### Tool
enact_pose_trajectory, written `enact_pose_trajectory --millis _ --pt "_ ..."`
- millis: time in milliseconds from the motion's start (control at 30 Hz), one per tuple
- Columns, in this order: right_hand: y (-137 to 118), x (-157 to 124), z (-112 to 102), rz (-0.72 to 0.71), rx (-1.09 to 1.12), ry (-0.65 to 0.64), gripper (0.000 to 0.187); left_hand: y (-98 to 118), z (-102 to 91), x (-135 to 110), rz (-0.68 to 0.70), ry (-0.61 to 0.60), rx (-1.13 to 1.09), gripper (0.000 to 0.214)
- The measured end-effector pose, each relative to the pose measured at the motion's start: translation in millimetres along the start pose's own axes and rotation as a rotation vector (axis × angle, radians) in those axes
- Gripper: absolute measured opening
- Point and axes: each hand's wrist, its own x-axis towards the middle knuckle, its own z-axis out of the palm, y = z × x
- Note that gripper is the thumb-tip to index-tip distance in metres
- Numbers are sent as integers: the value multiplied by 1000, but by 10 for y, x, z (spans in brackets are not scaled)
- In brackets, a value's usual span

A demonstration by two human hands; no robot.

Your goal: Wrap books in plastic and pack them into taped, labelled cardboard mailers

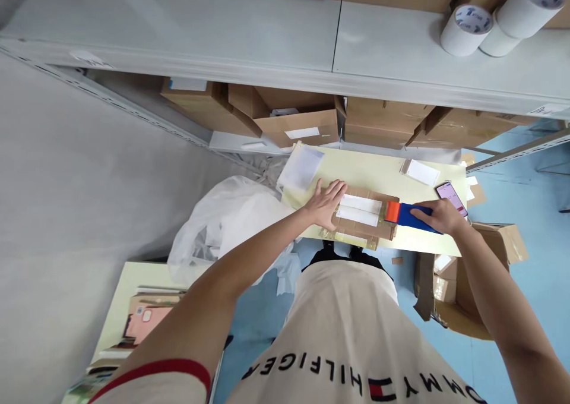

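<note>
On the pale yellow table [374,163], a flat brown cardboard package [389,198] bears white paper labels [358,210] on its upper face. My left hand [327,205] lies over the package's left end, fingers spread. At the opposite end, my right hand [439,215] is closed around the blue body of a tape dispenser [406,215]. Its orange front touches or hovers just over the package's right edge; I cannot tell which. Another taped piece of cardboard [351,239] sits along the near edge, partly under the package.
A phone [452,198], a small white-labelled packet [421,171] and paper sheets [303,166] lie on the table. Tape rolls [465,32] stand on the shelf above. Cartons [298,122] line the lower shelf. A plastic bag [231,208] is left, an open carton [472,297] right.
</note>
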Motion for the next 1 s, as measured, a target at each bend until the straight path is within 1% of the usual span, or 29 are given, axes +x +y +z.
enact_pose_trajectory --millis 67,133,233,333,500,533,600,700,800,933,1000 --pt "281 -90 65 36 39 9 41 -2 -9 -1 -4 -4 14 134" --pt "466 -141 168 49 106 7 42 12 -5 -4 -16 0 37 134" --pt "546 -135 325 25 226 13 42 120 49 24 -47 3 80 133" --pt "513 -72 404 1 288 7 42 401 161 164 -28 -6 66 130" --pt "528 22 438 -31 354 -44 43 1025 333 590 60 17 -24 131" --pt "547 32 456 -37 377 -53 44 1112 346 659 67 25 -32 131" --pt "592 43 509 -47 427 -63 46 1218 351 749 69 24 -39 130" --pt "670 36 589 -61 507 -70 50 1253 333 778 39 -1 -38 124" --pt "804 -10 592 -74 541 -96 54 1238 321 762 10 -18 -34 121" --pt "1068 -126 462 -56 427 -136 52 1224 328 758 11 -46 -31 123" --pt "1099 -174 386 -21 310 -147 48 1223 328 755 42 -47 -22 118"
